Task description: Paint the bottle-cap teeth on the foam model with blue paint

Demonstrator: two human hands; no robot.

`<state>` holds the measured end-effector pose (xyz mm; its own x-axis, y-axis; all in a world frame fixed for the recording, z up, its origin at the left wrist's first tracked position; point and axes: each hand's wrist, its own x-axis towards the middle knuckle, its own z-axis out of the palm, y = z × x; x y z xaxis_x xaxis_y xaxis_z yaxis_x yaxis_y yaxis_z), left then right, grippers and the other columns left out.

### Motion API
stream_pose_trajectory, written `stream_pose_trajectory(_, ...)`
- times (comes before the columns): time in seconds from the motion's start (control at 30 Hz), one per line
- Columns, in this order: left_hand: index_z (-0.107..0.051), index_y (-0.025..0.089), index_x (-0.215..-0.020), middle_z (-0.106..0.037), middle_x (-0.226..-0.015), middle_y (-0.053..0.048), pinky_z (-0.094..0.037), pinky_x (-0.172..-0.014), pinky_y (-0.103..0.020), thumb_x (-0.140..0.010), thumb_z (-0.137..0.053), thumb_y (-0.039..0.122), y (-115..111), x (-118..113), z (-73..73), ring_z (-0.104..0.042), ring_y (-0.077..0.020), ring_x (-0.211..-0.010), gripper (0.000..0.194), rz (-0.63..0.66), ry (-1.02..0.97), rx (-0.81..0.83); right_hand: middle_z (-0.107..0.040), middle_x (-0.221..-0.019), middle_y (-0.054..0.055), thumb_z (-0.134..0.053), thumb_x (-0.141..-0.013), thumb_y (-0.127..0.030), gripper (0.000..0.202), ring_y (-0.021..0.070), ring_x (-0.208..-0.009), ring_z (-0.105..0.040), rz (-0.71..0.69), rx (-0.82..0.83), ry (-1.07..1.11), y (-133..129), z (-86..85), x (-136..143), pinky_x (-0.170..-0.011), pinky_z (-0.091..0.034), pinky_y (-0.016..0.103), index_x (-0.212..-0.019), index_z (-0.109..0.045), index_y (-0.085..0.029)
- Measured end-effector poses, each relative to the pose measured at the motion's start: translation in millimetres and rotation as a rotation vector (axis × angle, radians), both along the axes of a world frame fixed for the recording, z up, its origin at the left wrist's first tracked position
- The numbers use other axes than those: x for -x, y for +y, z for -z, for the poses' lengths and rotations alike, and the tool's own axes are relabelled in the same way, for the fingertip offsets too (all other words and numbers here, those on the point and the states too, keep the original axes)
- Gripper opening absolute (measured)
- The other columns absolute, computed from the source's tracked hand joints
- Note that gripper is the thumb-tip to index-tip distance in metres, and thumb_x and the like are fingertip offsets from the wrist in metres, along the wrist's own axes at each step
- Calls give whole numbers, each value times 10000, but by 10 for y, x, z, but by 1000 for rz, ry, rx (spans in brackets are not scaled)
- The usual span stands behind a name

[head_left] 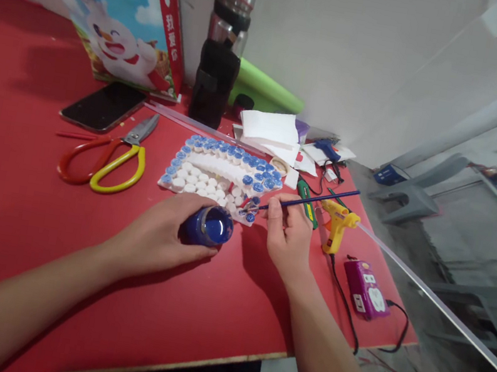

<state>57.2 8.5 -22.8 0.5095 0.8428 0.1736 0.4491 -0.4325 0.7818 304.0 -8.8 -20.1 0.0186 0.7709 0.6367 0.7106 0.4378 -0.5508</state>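
Observation:
My left hand [179,228] is wrapped round a small jar of blue paint [203,227], tilted so its mouth faces me. In my right hand [289,231] a thin dark-blue paintbrush [317,199] is pinched. Its tip is at the lower right corner of a craft piece [207,163] covered in small white rounds. Blue paint colours the rounds along its top, its left edge and its right side; those in the lower middle are white. A bare white strip runs across the piece. My left fingers hide part of its lower edge.
Scissors [126,159] with red and yellow handles and a phone [104,106] lie left on the red table [136,313]. A steel bottle [224,48] stands behind. A yellow glue gun [337,223] with a long glue stick and a purple power box [365,289] are right.

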Motion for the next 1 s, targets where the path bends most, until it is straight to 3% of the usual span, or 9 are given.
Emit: stream_pose_trajectory(1.0,-679,255,-1290,-758,-1286,-83,-558,-1030,-452,-815,-839,456,1,8,17,-704,-333,-1169,540,7,27,-9,-673,-786,-4,-512,-1089,-287,167,152,-666,-682,-23,-16,-8,-8,-21,18,-635,-552,292,-953,-599,-242)
